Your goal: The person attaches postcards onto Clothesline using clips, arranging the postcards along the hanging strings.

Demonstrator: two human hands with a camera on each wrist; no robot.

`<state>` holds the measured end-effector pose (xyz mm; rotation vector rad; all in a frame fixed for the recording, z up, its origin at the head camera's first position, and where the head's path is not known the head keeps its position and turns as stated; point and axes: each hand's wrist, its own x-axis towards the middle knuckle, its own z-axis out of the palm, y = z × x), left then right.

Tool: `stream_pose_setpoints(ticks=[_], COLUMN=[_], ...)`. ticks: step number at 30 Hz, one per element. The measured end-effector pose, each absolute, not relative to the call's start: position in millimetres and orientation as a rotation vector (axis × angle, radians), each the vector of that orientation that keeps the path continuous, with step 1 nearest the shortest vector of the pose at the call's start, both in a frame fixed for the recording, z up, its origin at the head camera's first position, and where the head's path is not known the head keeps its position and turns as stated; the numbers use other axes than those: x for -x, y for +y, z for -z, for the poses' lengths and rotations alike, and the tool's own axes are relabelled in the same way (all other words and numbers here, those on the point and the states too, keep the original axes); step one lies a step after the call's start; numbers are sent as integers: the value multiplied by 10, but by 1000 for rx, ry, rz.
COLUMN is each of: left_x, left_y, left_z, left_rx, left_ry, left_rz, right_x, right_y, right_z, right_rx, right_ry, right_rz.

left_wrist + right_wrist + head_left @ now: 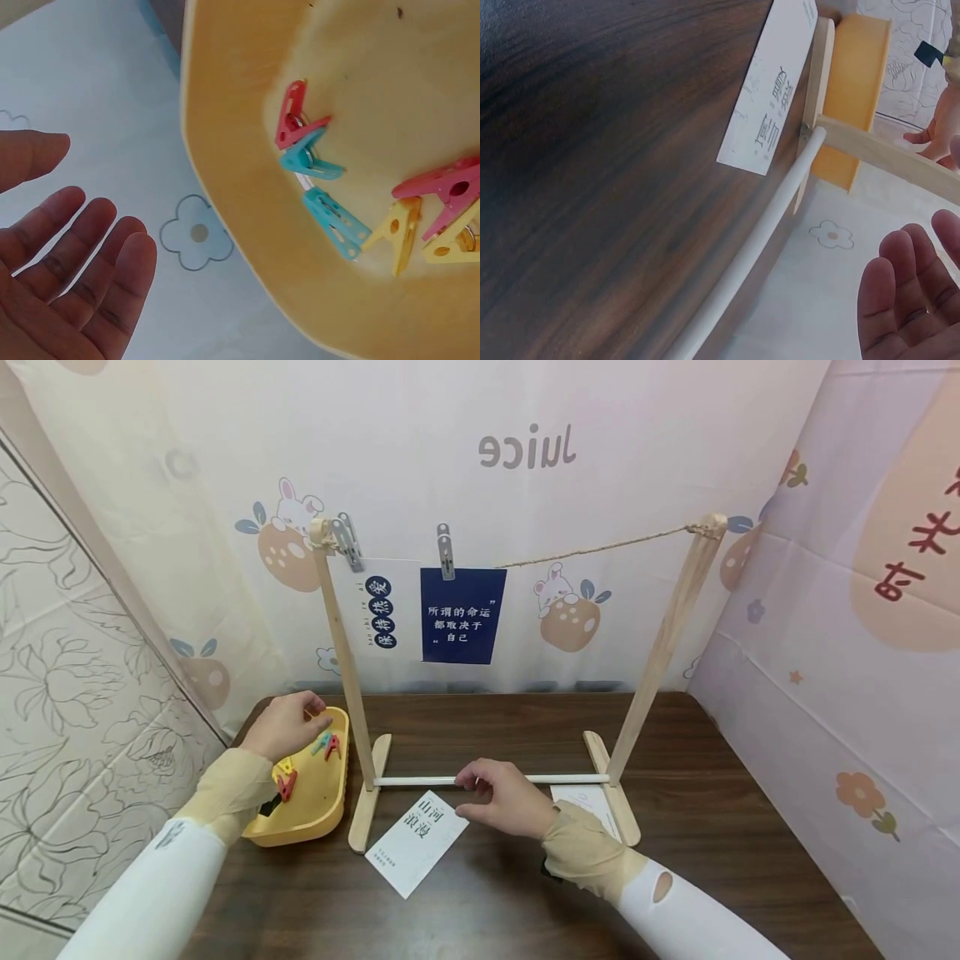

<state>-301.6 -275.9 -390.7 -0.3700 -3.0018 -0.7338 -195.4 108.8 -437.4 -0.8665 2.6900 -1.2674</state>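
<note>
My left hand [288, 727] hovers over the yellow plastic basin [335, 814], its fingers loosely bent around nothing. Inside the basin, in the left wrist view, lie red, blue and yellow clothespins, among them a blue clothespin [335, 223] and a red clothespin [294, 114]. My right hand [510, 797] is above the table near the white crossbar [416, 781], relaxed, with nothing held. Just left of it a white card [417, 845] with dark characters lies flat. On the twine [600, 548], metal clips hold a white card [401, 610] and a navy card [461, 618].
The wooden rack's left post [345, 668] stands beside the basin, and its right post [663, 652] rises on the other side. Another white card [588, 802] lies by the right foot, partly behind my right forearm. A printed curtain [637, 460] hangs behind the brown table [720, 860].
</note>
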Motion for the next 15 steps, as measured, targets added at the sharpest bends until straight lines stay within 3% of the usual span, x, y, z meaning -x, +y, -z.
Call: stream_pose_setpoints(ticks=[15], left_x=[3184], left_y=[-2778], left_z=[4115], left_rx=[266], left_ry=[-3075], left_rz=[672], right_x=[1931], right_y=[956], right_z=[4455], right_rx=[946], right_ry=[2722], right_rz=[1145])
